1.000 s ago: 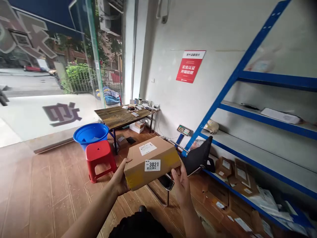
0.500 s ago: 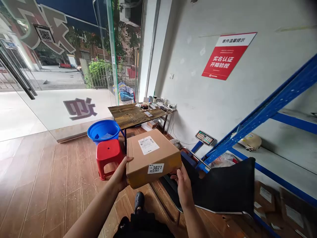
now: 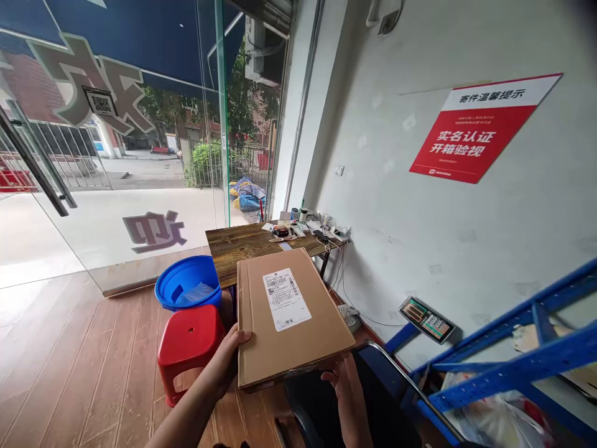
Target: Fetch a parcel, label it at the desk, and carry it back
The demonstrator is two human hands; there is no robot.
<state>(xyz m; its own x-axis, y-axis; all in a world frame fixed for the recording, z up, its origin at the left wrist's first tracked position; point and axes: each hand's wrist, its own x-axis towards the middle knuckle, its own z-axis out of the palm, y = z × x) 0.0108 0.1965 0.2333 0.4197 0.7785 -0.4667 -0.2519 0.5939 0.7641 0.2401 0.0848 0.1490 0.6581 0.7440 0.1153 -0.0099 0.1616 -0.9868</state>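
The room has a wood-plank floor (image 3: 69, 348), a glass shopfront (image 3: 116, 155) and a white wall with a red and white notice (image 3: 480, 127). A blue metal shelf rack (image 3: 522, 361) stands at the right, and a dark wooden worktop (image 3: 242, 242) with small items stands ahead.

In front of the worktop, in the air, is the flat brown cardboard parcel (image 3: 289, 314) with a white shipping label (image 3: 285, 298) on top. It is held almost level. Just left of it are a blue plastic basin (image 3: 181, 283) and a red plastic stool (image 3: 189, 342).

The left hand (image 3: 224, 367) grips the parcel's near left edge, thumb on top. The right hand (image 3: 342, 389) supports it from under the near right corner; both grips are closed on the parcel.

To carry it well, I think it is best to keep the two hands spread, keep the label side up, and keep the parcel clear of the stool and the black chair (image 3: 373, 404) below.
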